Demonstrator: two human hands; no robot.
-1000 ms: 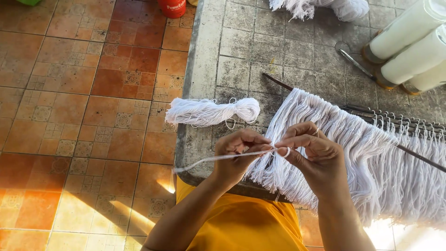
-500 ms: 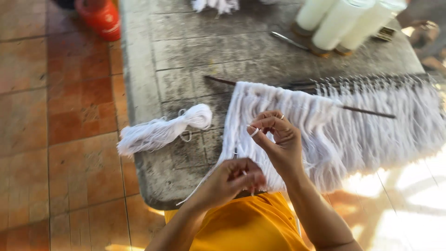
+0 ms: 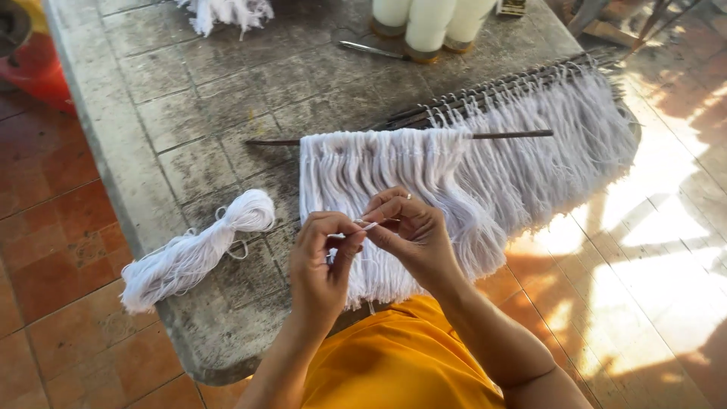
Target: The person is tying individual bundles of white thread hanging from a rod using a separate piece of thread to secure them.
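My left hand (image 3: 321, 260) and my right hand (image 3: 410, 233) meet over the near edge of a stone table (image 3: 182, 121), both pinching the same short white cord strand (image 3: 366, 226) between their fingertips. Under them hangs a fringe of white cords (image 3: 379, 170) looped on a thin dark rod (image 3: 500, 135). More white fringe on further rods (image 3: 560, 113) spreads to the right. To the left of my left hand a loose bundle of white cord (image 3: 189, 254) lies on the table.
White yarn cones (image 3: 428, 26) stand at the table's far edge with metal scissors (image 3: 371, 49) beside them. Another white cord bunch (image 3: 223, 14) lies at the far side. A red bucket (image 3: 38, 64) stands on the tiled floor (image 3: 45, 250) at left.
The view has swung left and closer to the table. My hands have drawn together, and the long strand stretched to the left a second ago is now a short piece between my fingertips.
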